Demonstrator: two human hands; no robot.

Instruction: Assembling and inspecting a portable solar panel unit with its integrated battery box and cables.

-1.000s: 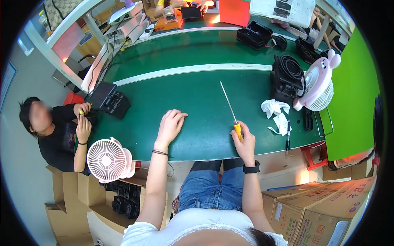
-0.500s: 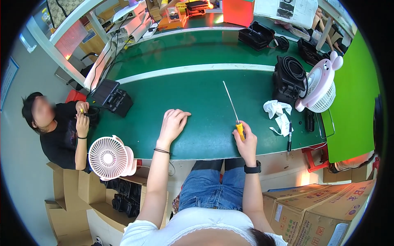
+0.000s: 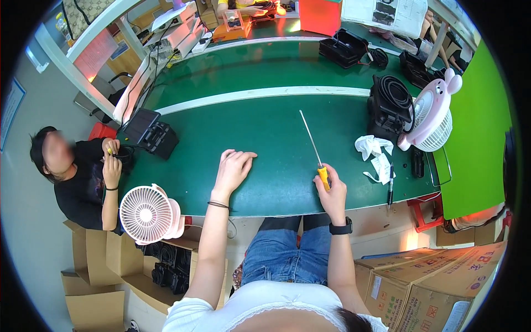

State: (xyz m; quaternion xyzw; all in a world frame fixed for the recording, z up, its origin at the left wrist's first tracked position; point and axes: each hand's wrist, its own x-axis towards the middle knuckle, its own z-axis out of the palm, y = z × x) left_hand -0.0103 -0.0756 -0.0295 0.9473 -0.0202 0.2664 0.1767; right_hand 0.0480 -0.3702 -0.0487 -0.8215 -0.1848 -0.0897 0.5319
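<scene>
My right hand (image 3: 334, 193) is wrapped round the yellow-and-black handle of a screwdriver (image 3: 323, 176). Its long thin shaft points away from me, slightly left, over the green tabletop (image 3: 265, 127). My left hand (image 3: 234, 169) rests on the table to the left, holding nothing, with its fingers loosely bent and the index finger stretched to the right. To the right of the screwdriver lie crumpled white tissues (image 3: 377, 155) and a black pen (image 3: 391, 185). Behind them stands a black box with a coiled cable (image 3: 390, 108).
A pink fan (image 3: 434, 119) stands at the right and another fan (image 3: 146, 213) at the left table edge. On the left, a co-worker (image 3: 83, 171) sits near a black case (image 3: 149, 134). Cartons (image 3: 420, 288) flank me. More black cases (image 3: 343, 48) lie across the white strip.
My hands and the screwdriver stay almost still. At the far end, another person's hand has come into view by the orange items. A far black case has shifted slightly left.
</scene>
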